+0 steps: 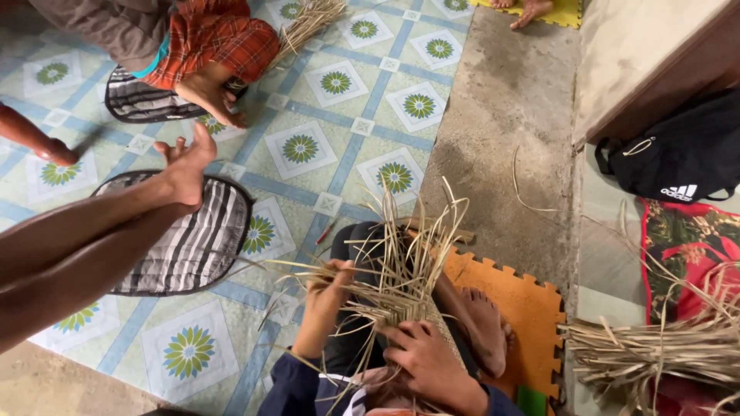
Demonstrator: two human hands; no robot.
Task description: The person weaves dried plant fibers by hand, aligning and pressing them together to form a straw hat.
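Over the lap, both hands' grip [327, 289] [420, 350] closes on woven straw [397, 285].

Floor tiles [339, 146]: pale with blue bands and green flower medallions. Seat cushion [196, 239]: grey-and-white stripes, black edging. Foam mat [532, 308]: orange. Straw strips [401, 277]: tan. Bag [678, 158]: black. Checked cloth [216, 38]: red-orange.

Bare concrete floor [501, 131] at twelve o'clock lies open; a co-worker's legs [100, 239] block nine o'clock, a straw bundle [663, 350] three.
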